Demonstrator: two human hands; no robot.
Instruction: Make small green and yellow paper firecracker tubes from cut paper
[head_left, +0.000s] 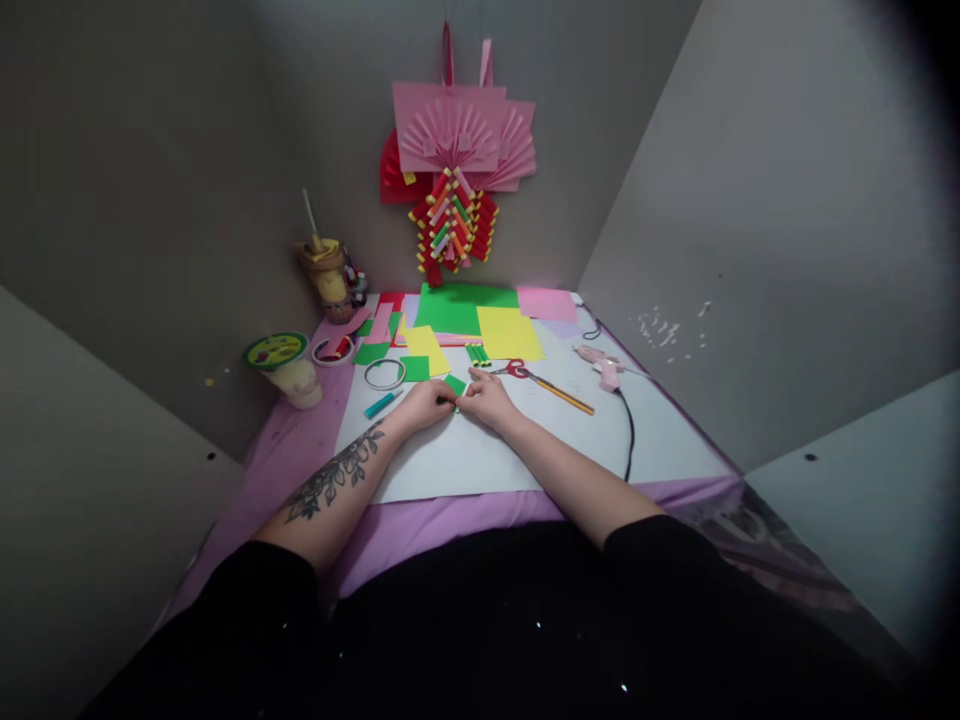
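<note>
Between my two hands is a small piece of green paper (454, 384), its near edge pinched at the fingertips and perhaps curled there. My left hand (430, 404) grips it from the left, and my right hand (486, 398) from the right. Both hands are closed, low over the white sheet (450, 465). Beyond them lie several small green paper rolls with yellow ends (477, 354). Red-handled scissors (516, 369) and a yellow pencil (562, 394) are just past my right hand. A teal tube (383, 404) and a roll of tape (385, 374) lie left of my left hand.
Green (457, 306), yellow (511, 333) and pink (547, 304) paper sheets cover the back. A pink glue gun (602, 367) with a black cord lies right. A lidded cup (289, 370) and a drink cup (330, 280) stand left. Paper-fan decorations (454, 135) hang on the wall.
</note>
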